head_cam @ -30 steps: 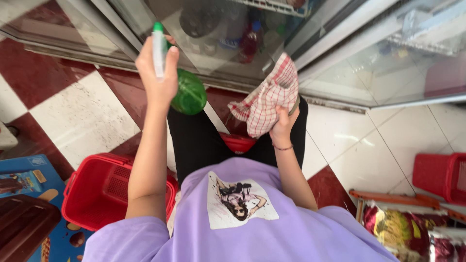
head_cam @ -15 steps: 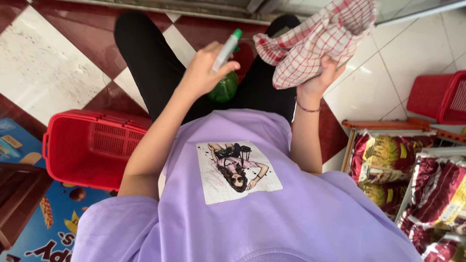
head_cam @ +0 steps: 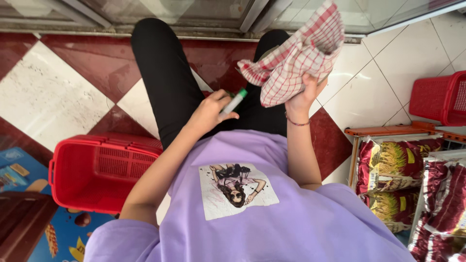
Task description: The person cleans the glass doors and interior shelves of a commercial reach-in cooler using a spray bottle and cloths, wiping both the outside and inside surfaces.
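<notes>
Bright, even daylight, soft shadows, sharp focus, slight wide-angle edge stretch.

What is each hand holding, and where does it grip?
Left hand wraps the spray bottle near its top; right hand grips the checked cloth by its bunched underside.

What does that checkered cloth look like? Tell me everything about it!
The checkered cloth is white with thin red lines making little squares, plus one wider red stripe near an edge. It looks like soft woven fabric, a kitchen towel kind. It is bunched and crumpled, not folded flat. The right hand holds it from below, raised over the tiled floor. One corner points left; nothing else touches it.
</notes>
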